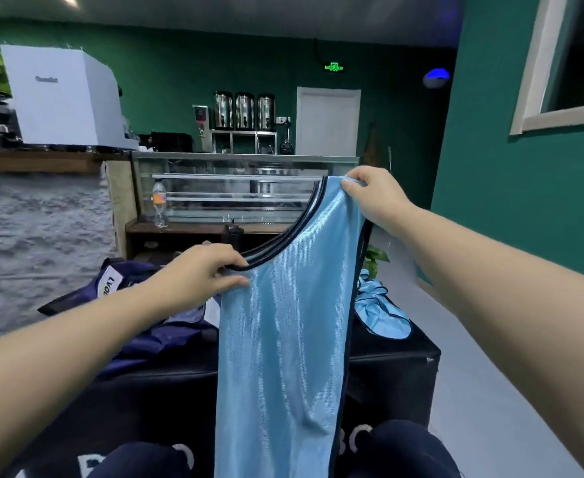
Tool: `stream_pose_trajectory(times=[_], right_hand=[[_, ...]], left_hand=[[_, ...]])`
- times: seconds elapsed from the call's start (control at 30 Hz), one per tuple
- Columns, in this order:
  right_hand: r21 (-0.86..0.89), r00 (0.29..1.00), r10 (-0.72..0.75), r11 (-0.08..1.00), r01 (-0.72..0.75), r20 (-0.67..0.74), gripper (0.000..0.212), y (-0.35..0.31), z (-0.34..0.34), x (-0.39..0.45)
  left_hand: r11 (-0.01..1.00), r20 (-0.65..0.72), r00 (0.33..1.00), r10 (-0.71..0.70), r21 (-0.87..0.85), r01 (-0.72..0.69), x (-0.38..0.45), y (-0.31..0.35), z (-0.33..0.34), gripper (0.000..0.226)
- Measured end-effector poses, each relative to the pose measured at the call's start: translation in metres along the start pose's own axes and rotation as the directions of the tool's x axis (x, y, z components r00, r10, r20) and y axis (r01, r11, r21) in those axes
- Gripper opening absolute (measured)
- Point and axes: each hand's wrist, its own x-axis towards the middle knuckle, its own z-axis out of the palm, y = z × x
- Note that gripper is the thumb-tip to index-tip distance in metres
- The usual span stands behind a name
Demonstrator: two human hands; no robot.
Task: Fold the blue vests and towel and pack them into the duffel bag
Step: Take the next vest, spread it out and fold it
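Hanging nearest of all, the lower part of a light blue vest (280, 357) drops in front of the person's knees (146, 460), which show at the bottom edge. It is held up in the air rather than laid down, probably so its own weight pulls it straight before a fold. A little farther out, the left hand (201, 274) pinches the low curve of the dark-trimmed neckline between thumb and curled fingers, while the right hand (373, 194), higher and farther, grasps the top of one shoulder strap. That uneven hold leaves the vest tilted, high on the right and low on the left.

Behind the vest stands a black table (394, 370) with white lettering on its near face. On its left part lies the dark navy duffel bag (139, 326), slumped and apparently open, with a white label showing. On the far right corner a second blue vest (376, 315) lies crumpled, not yet folded. No towel can be made out.

Farther still is a glass display counter (242, 188) with a plastic bottle (159, 205) at its left, against a green wall (511, 188).
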Motion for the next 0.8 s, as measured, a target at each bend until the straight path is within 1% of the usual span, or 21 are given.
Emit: stream_pose_trajectory(times=[0.07, 0.17, 0.23, 0.3, 0.37, 0.47, 0.6, 0.67, 0.73, 0.77, 0.8], right_hand=[[0.027, 0.999, 0.034, 0.999, -0.034, 0.013, 0.023, 0.011, 0.016, 0.006], [0.005, 0.998, 0.031, 1.000, -0.031, 0.055, 0.027, 0.026, 0.041, 0.019], [-0.010, 0.996, 0.029, 1.000, -0.028, 0.082, 0.027, 0.035, 0.057, 0.026], [-0.023, 0.995, 0.037, 0.999, -0.035, 0.098, 0.021, 0.046, 0.074, 0.038], [-0.022, 0.993, 0.044, 0.999, -0.042, 0.112, 0.016, 0.055, 0.090, 0.050], [-0.027, 0.990, 0.048, 0.999, -0.045, 0.134, 0.018, 0.066, 0.109, 0.070], [-0.046, 0.986, 0.069, 0.997, -0.062, 0.155, 0.023, 0.083, 0.132, 0.103], [-0.051, 0.983, 0.085, 0.996, -0.078, 0.162, 0.028, 0.091, 0.141, 0.122], [-0.051, 0.983, 0.086, 0.996, -0.079, 0.165, 0.029, 0.098, 0.150, 0.142], [-0.051, 0.983, 0.085, 0.996, -0.077, 0.164, 0.027, 0.101, 0.155, 0.152], [-0.049, 0.983, 0.086, 0.996, -0.079, 0.161, 0.025, 0.104, 0.160, 0.162]], left_hand=[[0.999, -0.046, 0.999, 0.009, -0.038, -0.011, -0.001, -0.014, 0.021, 0.022], [0.995, -0.047, 0.998, -0.045, -0.087, 0.040, -0.002, -0.032, 0.047, 0.017], [0.984, -0.017, 0.993, -0.121, -0.131, 0.117, -0.001, -0.043, 0.061, 0.022], [0.962, 0.011, 0.978, -0.210, -0.174, 0.209, 0.003, -0.052, 0.074, 0.030], [0.928, 0.057, 0.952, -0.299, -0.216, 0.305, 0.009, -0.061, 0.084, 0.032], [0.866, 0.097, 0.909, -0.404, -0.277, 0.415, 0.017, -0.083, 0.099, 0.033], [0.726, 0.056, 0.815, -0.577, -0.423, 0.542, 0.033, -0.116, 0.116, 0.025], [0.676, 0.029, 0.792, -0.610, -0.503, 0.539, 0.044, -0.128, 0.124, 0.026], [0.645, 0.021, 0.798, -0.602, -0.576, 0.502, 0.057, -0.139, 0.126, 0.025], [0.627, 0.028, 0.798, -0.603, -0.602, 0.495, 0.063, -0.145, 0.128, 0.028], [0.604, 0.039, 0.791, -0.611, -0.622, 0.498, 0.068, -0.152, 0.130, 0.035]])
